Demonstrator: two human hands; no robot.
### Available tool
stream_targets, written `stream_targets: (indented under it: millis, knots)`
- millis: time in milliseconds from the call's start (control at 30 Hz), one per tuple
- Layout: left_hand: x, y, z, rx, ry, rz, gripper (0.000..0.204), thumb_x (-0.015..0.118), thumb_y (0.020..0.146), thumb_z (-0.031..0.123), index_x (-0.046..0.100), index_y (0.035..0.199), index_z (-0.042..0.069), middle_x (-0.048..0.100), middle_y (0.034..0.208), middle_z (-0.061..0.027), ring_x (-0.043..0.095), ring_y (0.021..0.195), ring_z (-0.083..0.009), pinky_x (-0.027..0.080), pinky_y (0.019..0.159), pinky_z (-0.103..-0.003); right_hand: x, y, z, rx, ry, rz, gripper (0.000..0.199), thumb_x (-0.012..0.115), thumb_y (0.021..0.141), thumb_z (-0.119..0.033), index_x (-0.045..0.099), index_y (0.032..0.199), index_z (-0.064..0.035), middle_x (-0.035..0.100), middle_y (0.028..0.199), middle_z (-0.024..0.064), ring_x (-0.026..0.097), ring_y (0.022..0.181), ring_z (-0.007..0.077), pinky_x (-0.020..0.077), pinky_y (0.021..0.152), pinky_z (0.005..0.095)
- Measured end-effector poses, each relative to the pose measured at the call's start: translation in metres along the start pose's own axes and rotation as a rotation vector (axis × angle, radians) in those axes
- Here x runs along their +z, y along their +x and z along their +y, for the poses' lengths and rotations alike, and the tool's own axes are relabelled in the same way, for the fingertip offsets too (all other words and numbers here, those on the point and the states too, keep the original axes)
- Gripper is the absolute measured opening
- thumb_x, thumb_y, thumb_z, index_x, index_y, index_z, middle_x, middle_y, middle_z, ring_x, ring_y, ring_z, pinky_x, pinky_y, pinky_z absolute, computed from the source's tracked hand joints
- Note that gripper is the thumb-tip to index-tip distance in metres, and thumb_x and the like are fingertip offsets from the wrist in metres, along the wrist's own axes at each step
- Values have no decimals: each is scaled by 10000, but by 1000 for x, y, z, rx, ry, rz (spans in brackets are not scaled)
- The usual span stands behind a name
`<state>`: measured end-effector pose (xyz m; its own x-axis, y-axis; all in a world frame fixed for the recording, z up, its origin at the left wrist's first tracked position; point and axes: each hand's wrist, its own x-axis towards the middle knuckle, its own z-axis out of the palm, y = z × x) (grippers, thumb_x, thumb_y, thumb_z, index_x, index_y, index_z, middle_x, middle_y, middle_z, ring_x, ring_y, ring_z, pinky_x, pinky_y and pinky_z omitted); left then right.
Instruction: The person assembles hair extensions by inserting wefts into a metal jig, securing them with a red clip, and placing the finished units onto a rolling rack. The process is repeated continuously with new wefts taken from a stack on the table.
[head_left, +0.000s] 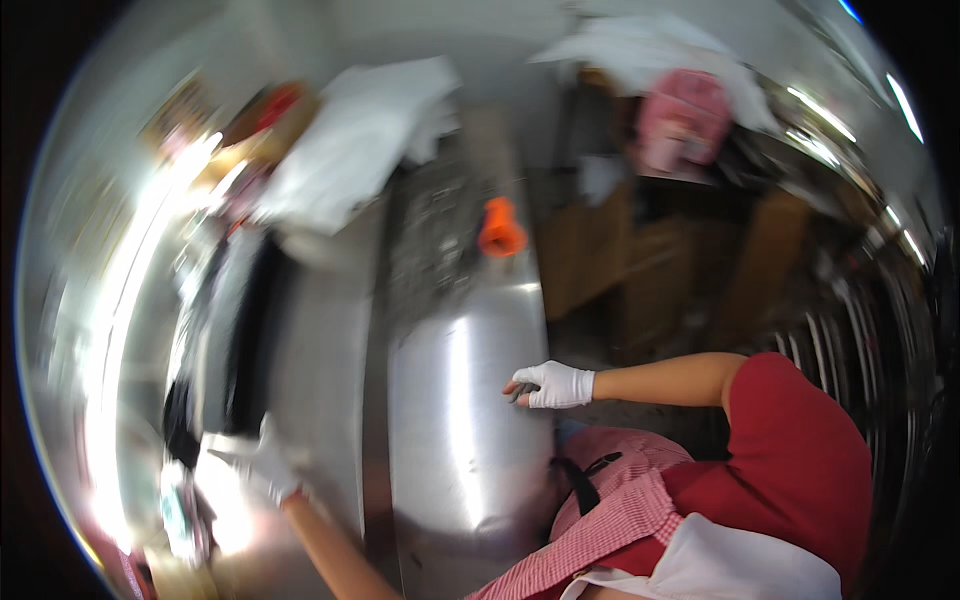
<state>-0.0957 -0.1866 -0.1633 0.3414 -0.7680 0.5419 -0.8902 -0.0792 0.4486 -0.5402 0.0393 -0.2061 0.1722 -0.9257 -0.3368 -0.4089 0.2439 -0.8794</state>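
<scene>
My left hand (264, 466), in a white glove, reaches over the table on the left. Its fingers are spread apart beside the lower end of a stack of dark and grey folded cloth (245, 335); the blur hides whether they touch it. My right hand (556, 385) wears a white glove with bare fingertips. It hovers at the right edge of the shiny metal table (425, 400), its fingers closed round a small dark grey thing (522, 392) whose kind I cannot make out.
A bright orange object (502, 230) sits on the metal table near plastic wrapping (430, 235). White sheets (350, 130) lie at the far left. Cardboard (590, 250) and a pink backpack (685, 120) are at the far right. A bright light strip (125, 310) runs along the left.
</scene>
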Motion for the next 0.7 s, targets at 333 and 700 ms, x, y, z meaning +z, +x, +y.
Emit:
stream_targets:
  millis: [333,700]
  knots:
    - [46,-113,74,743,52,399,857,816,870,291,351,1453,-132,462,1424,-307,507,1272,-445,443,1097,-525,-217,-374,112,689,-1008,1232,332,690,779,-297,761,1038,-103,706,1062,165,662,1013,363,532,916,464]
    - [0,-253,288,575,-760,-1455,355,570,991,40,603,1335,-39,644,1323,-165,593,1245,-262,441,1095,-378,-325,-704,81,1501,-501,1420,897,428,937,-741,391,1531,-72,576,1432,195,588,1271,363,483,1026,454]
